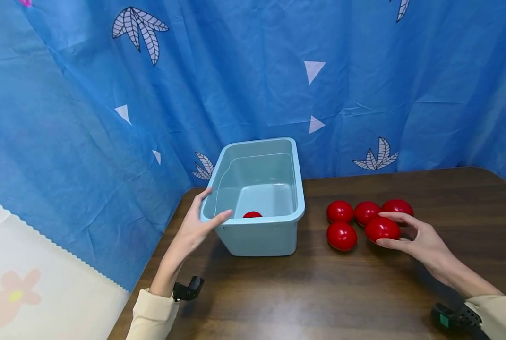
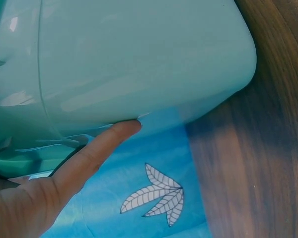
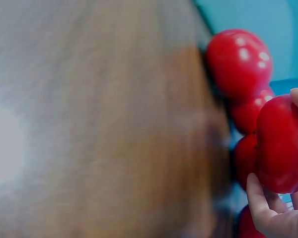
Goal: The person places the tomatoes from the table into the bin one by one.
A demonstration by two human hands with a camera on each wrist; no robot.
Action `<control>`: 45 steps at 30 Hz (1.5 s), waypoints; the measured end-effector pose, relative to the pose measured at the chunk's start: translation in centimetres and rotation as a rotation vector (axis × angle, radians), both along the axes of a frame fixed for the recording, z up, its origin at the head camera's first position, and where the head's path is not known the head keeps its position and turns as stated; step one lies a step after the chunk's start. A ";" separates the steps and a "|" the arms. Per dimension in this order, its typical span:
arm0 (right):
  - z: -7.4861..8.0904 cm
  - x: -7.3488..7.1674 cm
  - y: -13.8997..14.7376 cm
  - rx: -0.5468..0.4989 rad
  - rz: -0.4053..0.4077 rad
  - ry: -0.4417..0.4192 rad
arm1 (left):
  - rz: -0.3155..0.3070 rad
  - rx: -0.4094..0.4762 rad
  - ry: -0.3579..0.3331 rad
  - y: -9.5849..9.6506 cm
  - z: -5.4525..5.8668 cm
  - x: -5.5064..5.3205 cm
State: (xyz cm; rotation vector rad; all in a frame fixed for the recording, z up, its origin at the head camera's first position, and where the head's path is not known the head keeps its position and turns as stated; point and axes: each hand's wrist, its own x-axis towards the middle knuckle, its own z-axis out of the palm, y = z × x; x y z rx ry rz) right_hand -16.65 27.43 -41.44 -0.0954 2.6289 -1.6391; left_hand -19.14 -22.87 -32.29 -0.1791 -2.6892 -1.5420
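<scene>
My left hand (image 1: 195, 226) holds the near left corner of a light blue plastic bin (image 1: 259, 238), thumb at the front rim and a finger along the outer wall in the left wrist view. Part of a red tomato (image 1: 252, 214) shows on the bin floor behind the front wall. On the right, my right hand (image 1: 423, 241) grips a glossy red tomato (image 1: 382, 229) between thumb and fingers. Close around it sit more tomatoes: two to its left, one front (image 1: 341, 236) and one behind (image 1: 339, 211), and two just behind it, one (image 1: 366, 213) beside another (image 1: 398, 206).
A dark wooden table (image 1: 312, 293) carries everything. Blue patterned cloth (image 1: 253, 71) hangs right behind the table's back edge and down its left side. A cream cloth with a flower print (image 1: 44, 283) is at the lower left.
</scene>
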 end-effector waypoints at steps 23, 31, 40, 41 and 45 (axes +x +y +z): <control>12.4 -4.4 -9.7 -0.279 0.171 0.095 | -0.009 -0.005 0.012 -0.1 0.1 -0.3; 15.7 -7.8 -16.4 -0.384 0.299 0.132 | 0.002 0.004 0.016 0.0 -0.7 -0.2; 17.4 -10.9 -20.7 -0.431 0.364 0.159 | 0.001 0.021 0.008 0.2 -1.0 -0.2; 17.5 -11.2 -20.9 -0.437 0.362 0.159 | 0.000 0.022 0.009 0.2 -0.9 -0.3; 17.8 -12.2 -21.6 -0.443 0.344 0.147 | 0.004 0.017 0.012 -0.2 -0.6 -0.3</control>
